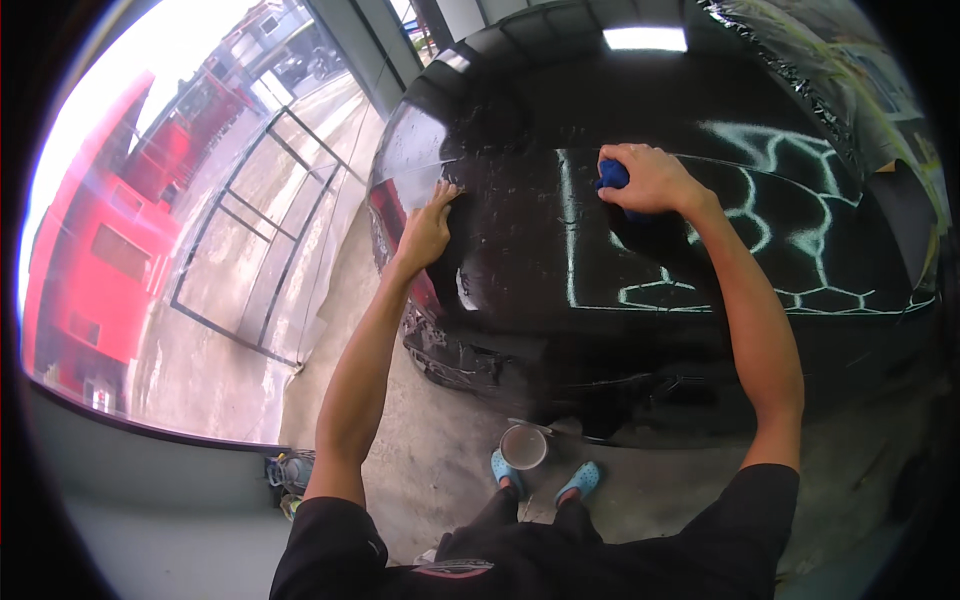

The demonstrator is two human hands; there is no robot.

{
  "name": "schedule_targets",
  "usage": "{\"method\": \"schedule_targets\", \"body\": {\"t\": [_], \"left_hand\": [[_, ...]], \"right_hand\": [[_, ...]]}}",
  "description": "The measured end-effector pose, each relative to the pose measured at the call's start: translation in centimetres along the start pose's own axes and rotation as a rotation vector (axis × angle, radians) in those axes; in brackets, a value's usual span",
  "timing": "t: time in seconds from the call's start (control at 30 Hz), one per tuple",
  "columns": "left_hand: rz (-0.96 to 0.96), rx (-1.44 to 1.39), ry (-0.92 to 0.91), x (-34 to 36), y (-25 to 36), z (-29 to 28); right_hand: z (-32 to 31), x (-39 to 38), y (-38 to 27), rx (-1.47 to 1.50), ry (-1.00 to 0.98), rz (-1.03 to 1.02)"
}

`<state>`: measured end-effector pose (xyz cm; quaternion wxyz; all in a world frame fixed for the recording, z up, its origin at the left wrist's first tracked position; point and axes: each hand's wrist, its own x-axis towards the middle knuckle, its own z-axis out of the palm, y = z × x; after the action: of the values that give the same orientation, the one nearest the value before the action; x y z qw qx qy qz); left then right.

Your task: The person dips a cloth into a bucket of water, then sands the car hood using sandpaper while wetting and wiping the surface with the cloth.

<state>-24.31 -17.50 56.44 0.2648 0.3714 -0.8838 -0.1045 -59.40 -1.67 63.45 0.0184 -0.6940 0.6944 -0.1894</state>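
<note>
A glossy black car panel [510, 240] with wet-looking spots lies before me. My right hand [650, 180] is closed round a small blue wad [613, 178], pressed to the panel; whether it is cloth or sponge I cannot tell. Pale green sprayed lines [570, 240] form a straight-edged border and a honeycomb pattern around and to the right of that hand. Near the panel's left edge, my left hand [428, 232] rests with fingers stretched out on the surface and holds nothing.
A round bucket [524, 447] stands on the concrete floor between my blue clogs [578, 482]. Clear plastic sheeting [850, 80] covers the car at the far right. Outside on the left, a black metal frame [240, 230] lies near a red structure [100, 240].
</note>
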Motion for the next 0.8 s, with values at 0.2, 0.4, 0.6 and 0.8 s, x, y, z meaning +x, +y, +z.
{"method": "schedule_targets", "body": {"t": [0.2, 0.4, 0.6, 0.8], "left_hand": [[0.096, -0.146, -0.023, -8.9, 1.7, 0.2], [-0.115, -0.093, -0.024, -1.0, 0.1, -1.1], [0.043, -0.198, -0.038, -9.5, 2.9, -0.2], [-0.128, -0.007, -0.002, -1.9, -1.5, -0.8]], "right_hand": [[-1.0, -0.2, 0.7, -0.086, -0.184, 0.044], [-0.2, 0.6, -0.1, -0.025, -0.118, 0.028], [-1.3, -0.7, 1.2, -0.049, -0.141, 0.069], [0.4, 0.9, 0.2, 0.01, -0.066, -0.025]]}}
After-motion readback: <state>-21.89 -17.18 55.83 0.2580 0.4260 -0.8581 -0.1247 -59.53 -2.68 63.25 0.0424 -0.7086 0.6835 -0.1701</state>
